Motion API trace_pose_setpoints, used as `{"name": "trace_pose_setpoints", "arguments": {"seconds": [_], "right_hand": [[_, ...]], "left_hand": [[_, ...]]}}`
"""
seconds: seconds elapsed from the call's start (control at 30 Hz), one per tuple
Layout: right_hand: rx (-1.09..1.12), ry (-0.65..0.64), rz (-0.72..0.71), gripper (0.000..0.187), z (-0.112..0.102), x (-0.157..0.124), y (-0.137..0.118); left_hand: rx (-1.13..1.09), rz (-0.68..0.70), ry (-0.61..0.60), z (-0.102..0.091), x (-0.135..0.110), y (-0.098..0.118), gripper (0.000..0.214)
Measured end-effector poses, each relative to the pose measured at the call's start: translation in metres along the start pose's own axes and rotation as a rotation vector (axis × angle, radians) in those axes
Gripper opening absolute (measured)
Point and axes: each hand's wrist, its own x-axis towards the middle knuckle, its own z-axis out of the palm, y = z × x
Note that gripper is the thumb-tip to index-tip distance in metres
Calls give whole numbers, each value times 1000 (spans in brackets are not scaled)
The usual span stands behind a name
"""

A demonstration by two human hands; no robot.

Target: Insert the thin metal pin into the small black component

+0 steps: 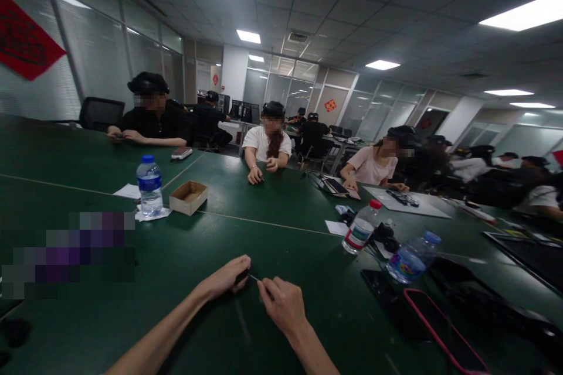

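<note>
Above the green tabletop (pixel 176 316), both my hands are close together in front of me. My left hand (pixel 226 276) is closed around a small dark object (pixel 241 276), mostly hidden by the fingers. A thin, light-coloured shaft (pixel 254 278) sticks out from the fingertips of my right hand (pixel 284 303), which pinches it. Its tip points at the dark object; whether the two touch, I cannot tell. The kind of each thing is too small to make out.
A blue-capped bottle (pixel 150 190) and a shallow cardboard box (pixel 189 198) stand ahead on the left. To the right are a red-capped bottle (pixel 361 227), another blue-capped bottle (pixel 413 258) and a red-edged phone (pixel 444 328). Co-workers sit across the table.
</note>
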Motion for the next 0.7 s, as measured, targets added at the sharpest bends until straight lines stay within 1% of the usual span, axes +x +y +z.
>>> {"name": "trace_pose_setpoints", "arguments": {"seconds": [0.1,0.2,0.33,0.43,0.53,0.7], "right_hand": [[0,-4,14,32,-1,1,-2],[-30,23,23,33,-1,2,-4],[-74,67,58,33,1,3,-9],[-81,63,85,32,4,1,-12],[-71,43,81,32,3,0,-15],[-50,45,-3,33,-1,-1,-16]], "left_hand": [[-70,-8,63,0,5,-4,45],[-122,-4,113,3,9,-8,45],[-136,5,215,10,12,-9,47],[-135,10,265,14,12,-7,48],[-168,21,211,13,9,-6,46],[-242,21,13,5,1,-1,41]]}}
